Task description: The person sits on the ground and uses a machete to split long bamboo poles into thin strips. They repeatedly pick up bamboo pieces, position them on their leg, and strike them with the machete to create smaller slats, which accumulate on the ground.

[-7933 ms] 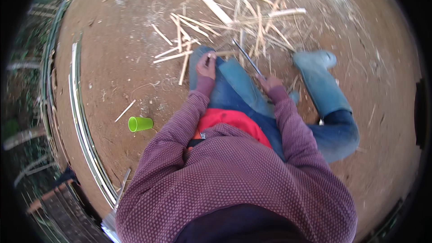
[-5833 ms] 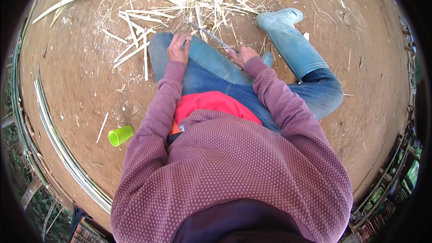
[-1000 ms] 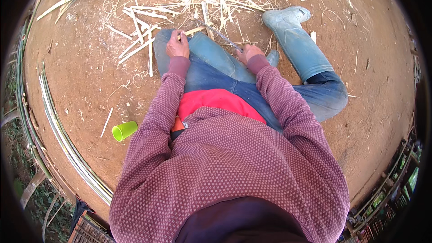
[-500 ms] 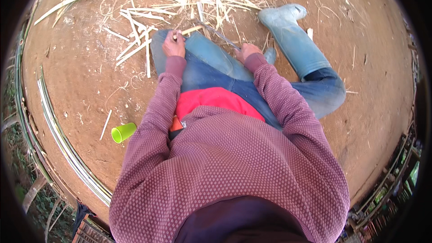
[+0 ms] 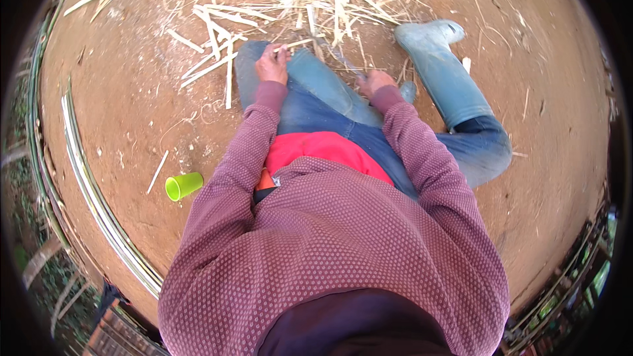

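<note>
My left hand rests by my left knee, its fingers closed around a pale strip of split wood or bamboo. The strip points to the right, across the blue trouser leg. In front of my lap, my right hand grips a long dark knife. The blade slants up and left, and its far end meets or crosses the strip's free end; motion blur hides whether they touch. The knife's handle is mostly covered by my fingers.
Pale split strips and shavings lie heaped on the brown dirt floor ahead. A green cup lies on its side at my left, near long slender poles. My right leg is bent, in a blue-grey rubber boot.
The whole view has shifted slightly, so most things appear farther right. Both hands keep their holds. The blade is more blurred now, and its far end sits a little differently along the strip.
</note>
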Action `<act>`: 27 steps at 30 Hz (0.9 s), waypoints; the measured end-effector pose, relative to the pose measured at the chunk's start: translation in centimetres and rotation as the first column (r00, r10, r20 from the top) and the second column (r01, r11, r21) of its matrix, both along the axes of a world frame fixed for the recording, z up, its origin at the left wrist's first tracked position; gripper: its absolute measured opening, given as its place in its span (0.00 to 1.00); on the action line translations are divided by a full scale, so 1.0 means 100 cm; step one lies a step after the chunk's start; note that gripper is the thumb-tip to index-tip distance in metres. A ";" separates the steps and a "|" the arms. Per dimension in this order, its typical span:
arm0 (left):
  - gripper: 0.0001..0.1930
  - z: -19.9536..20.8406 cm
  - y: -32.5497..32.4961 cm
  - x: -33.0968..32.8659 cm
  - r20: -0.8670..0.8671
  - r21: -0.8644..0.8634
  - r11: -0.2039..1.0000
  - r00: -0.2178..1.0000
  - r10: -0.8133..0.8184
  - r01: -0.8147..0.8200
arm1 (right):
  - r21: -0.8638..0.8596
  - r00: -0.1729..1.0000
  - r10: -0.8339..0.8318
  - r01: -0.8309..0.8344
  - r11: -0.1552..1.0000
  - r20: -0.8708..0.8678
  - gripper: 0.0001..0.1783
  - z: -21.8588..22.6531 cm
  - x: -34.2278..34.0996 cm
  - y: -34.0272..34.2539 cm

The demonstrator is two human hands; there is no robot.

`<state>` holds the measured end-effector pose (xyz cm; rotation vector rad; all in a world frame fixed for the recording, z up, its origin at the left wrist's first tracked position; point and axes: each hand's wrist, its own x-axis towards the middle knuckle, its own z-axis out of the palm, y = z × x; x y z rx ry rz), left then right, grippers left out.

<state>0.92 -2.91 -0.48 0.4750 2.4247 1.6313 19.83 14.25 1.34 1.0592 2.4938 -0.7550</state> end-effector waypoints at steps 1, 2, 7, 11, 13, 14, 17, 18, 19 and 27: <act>0.10 -0.001 0.002 -0.003 -0.018 0.020 1.000 1.000 0.006 -0.005 | 0.012 1.000 0.011 -0.011 1.000 0.016 0.23 0.001 0.002 0.006; 0.10 -0.002 -0.001 -0.005 -0.017 0.009 1.000 1.000 0.021 -0.020 | 0.025 0.999 0.021 -0.022 0.999 0.032 0.23 0.002 0.006 0.009; 0.09 -0.004 -0.001 -0.003 -0.017 -0.023 0.998 0.998 0.053 -0.054 | 0.012 0.999 0.028 -0.028 1.000 -0.027 0.23 -0.014 0.001 0.001; 0.08 0.001 0.000 -0.004 -0.019 -0.034 0.997 0.998 0.062 -0.063 | 0.024 1.000 0.017 -0.017 1.000 -0.016 0.23 -0.011 -0.007 0.006; 0.09 -0.001 -0.002 -0.006 -0.033 -0.035 0.997 0.997 0.069 -0.070 | 0.027 0.990 0.115 -0.113 0.993 -0.076 0.23 0.007 -0.004 -0.002; 0.09 -0.003 -0.002 -0.009 -0.034 -0.027 0.997 0.997 0.073 -0.074 | 0.029 0.981 0.161 -0.158 0.987 -0.106 0.23 0.012 -0.005 -0.005; 0.10 -0.003 -0.001 -0.002 -0.015 -0.036 0.998 0.999 0.051 -0.052 | 0.085 0.998 0.044 -0.047 0.995 0.036 0.23 -0.007 -0.001 0.004; 0.10 -0.001 0.000 -0.003 -0.016 -0.040 0.998 0.998 0.057 -0.058 | 0.100 0.998 0.032 -0.037 0.994 0.046 0.23 -0.007 0.000 0.009; 0.10 0.001 0.001 -0.004 -0.018 -0.048 0.997 0.998 0.059 -0.059 | 0.115 0.998 0.020 -0.026 0.993 0.056 0.22 -0.006 0.002 0.013; 0.09 0.002 0.001 -0.003 -0.047 -0.073 0.993 0.995 0.086 -0.090 | 0.083 0.991 -0.051 0.040 0.996 0.126 0.24 -0.015 -0.001 0.020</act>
